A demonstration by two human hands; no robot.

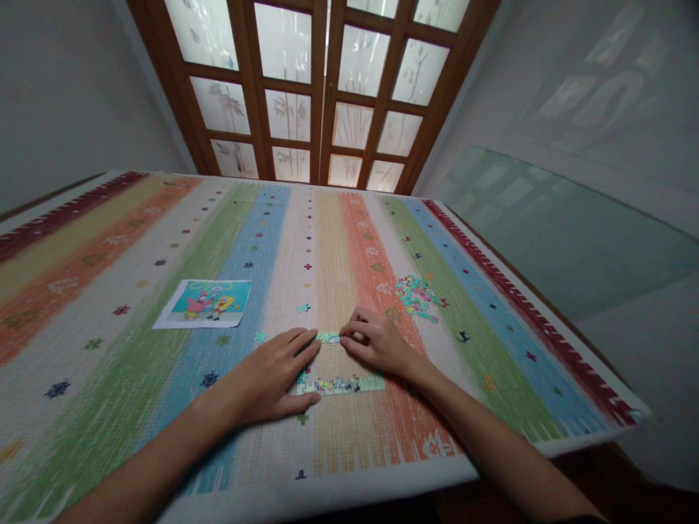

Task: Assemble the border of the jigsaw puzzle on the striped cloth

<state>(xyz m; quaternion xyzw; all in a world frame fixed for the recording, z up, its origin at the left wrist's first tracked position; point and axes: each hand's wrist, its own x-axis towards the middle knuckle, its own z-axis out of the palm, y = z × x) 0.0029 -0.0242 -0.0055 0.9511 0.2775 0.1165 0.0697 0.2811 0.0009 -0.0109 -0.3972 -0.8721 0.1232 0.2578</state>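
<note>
A short strip of joined jigsaw pieces [328,338] lies between my two hands. My left hand [281,367] rests flat with fingers stretched out, the fingertips at that strip's left end and the thumb apart, lower down. At the right end, my right hand [376,342] is pinched on a jigsaw piece, mostly hidden by the fingers. Closer to me lies a longer joined strip [346,385], its left part beside my left thumb. One loose jigsaw piece [303,308] sits beyond the hands, and a greenish loose piece [261,338] lies just beyond my left hand.
A pile of loose jigsaw pieces [418,297] lies to the right. On the left is a printed cartoon picture [210,304] on paper. A striped cloth [322,255] covers the table. Behind it stand wooden doors [317,94] with frosted panes; a glass panel [551,218] is at right.
</note>
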